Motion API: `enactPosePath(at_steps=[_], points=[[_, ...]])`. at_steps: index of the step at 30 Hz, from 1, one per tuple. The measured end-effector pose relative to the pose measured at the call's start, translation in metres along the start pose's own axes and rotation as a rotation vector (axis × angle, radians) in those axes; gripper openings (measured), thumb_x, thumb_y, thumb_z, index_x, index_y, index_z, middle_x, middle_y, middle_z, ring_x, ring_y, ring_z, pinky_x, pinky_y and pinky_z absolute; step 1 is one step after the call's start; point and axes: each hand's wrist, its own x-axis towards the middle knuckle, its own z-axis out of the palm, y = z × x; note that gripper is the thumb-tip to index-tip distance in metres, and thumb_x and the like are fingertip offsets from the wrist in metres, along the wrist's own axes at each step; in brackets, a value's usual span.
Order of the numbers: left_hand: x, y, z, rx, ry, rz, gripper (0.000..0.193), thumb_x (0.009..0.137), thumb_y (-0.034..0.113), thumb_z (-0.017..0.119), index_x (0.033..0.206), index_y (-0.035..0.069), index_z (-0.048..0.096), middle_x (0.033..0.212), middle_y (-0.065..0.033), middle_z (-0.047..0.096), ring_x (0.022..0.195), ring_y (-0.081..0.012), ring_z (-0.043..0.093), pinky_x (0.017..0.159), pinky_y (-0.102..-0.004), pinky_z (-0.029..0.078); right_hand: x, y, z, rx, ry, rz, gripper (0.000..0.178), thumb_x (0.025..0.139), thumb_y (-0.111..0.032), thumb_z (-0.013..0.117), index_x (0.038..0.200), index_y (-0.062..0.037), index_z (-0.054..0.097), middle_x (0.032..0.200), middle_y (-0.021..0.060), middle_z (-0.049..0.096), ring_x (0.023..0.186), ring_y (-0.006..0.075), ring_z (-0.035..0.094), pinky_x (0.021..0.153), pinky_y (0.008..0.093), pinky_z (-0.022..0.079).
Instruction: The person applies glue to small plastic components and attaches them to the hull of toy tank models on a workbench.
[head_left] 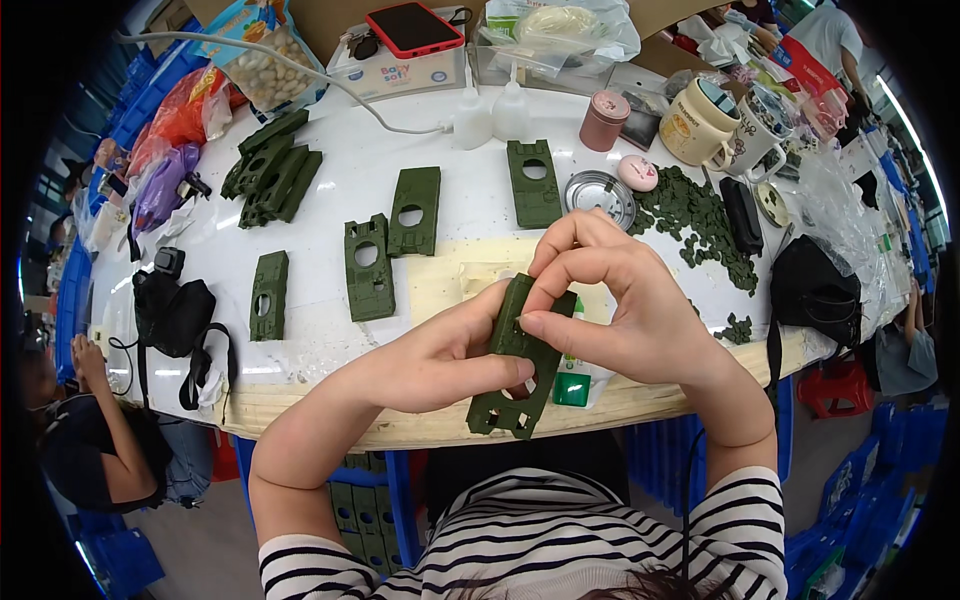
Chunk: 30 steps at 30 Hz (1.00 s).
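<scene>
My left hand (440, 355) grips a dark green plastic model tank hull (508, 410) with a round hole, holding it tilted above the table's front edge. Its thumb lies by the hole. At the hull's upper part, the thumb and index finger of my right hand (610, 300) are pinched together against the surface; whatever is between them is too small to make out. Beneath my hands is a pale yellow cutting board or sheet (440, 275). A bottle with a green cap (572, 390) lies partly hidden behind the hull.
Similar hulls (415, 205) lie spread across the white table (330, 120), with a stack (270, 175) at left. Small green parts (690, 215) are heaped at right beside a round metal tin (600, 197). Mugs (698, 122), white dropper bottles (472, 120) and a black pouch (815, 290) stand around.
</scene>
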Motion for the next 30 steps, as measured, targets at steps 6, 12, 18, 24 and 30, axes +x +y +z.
enactPosePath(at_steps=[6,12,18,24,30], points=[[0.0006,-0.0004,-0.0003,-0.009,-0.012,0.004,0.058,0.087,0.008,0.056,0.138,0.002,0.028,0.110,-0.0121,0.058,0.091,-0.0161,0.062,0.076,-0.0266,0.050,-0.0002,0.0001,0.0006,0.007,-0.004,0.004,0.008,0.072,-0.013,0.071,0.072,-0.0068,0.066,0.087,0.0030,0.055,0.089,0.0201,0.048,0.081,0.0321,0.039],[0.0009,-0.0022,-0.0013,-0.007,-0.014,-0.004,0.058,0.087,0.008,0.056,0.138,0.002,0.028,0.110,-0.0118,0.058,0.090,-0.0155,0.061,0.075,-0.0265,0.050,-0.0003,-0.0001,0.0021,0.000,0.009,-0.002,0.008,0.072,-0.013,0.071,0.072,-0.0067,0.066,0.087,0.0034,0.054,0.089,0.0203,0.048,0.080,0.0319,0.040],[0.0005,-0.0007,0.0004,-0.021,0.004,0.012,0.060,0.088,0.009,0.057,0.139,0.003,0.027,0.109,-0.0114,0.059,0.091,-0.0151,0.061,0.076,-0.0267,0.050,0.0000,0.0010,0.0028,-0.037,0.025,-0.033,0.009,0.072,-0.012,0.071,0.072,-0.0066,0.064,0.086,0.0036,0.053,0.088,0.0212,0.048,0.077,0.0320,0.040],[0.0009,-0.0025,-0.0013,-0.012,0.002,0.021,0.061,0.088,0.011,0.058,0.139,0.003,0.026,0.109,-0.0112,0.059,0.092,-0.0151,0.061,0.076,-0.0267,0.050,0.0008,0.0016,0.0045,-0.078,0.052,-0.081,0.011,0.072,-0.012,0.072,0.073,-0.0058,0.062,0.085,0.0045,0.053,0.087,0.0222,0.047,0.076,0.0320,0.040],[0.0010,-0.0037,-0.0006,-0.029,-0.006,0.058,0.060,0.088,0.013,0.057,0.139,0.003,0.027,0.110,-0.0114,0.059,0.092,-0.0149,0.061,0.075,-0.0264,0.050,0.0009,0.0006,0.0046,-0.108,0.056,-0.091,0.010,0.071,-0.008,0.071,0.074,-0.0053,0.062,0.087,0.0049,0.053,0.085,0.0198,0.048,0.076,0.0297,0.039]])
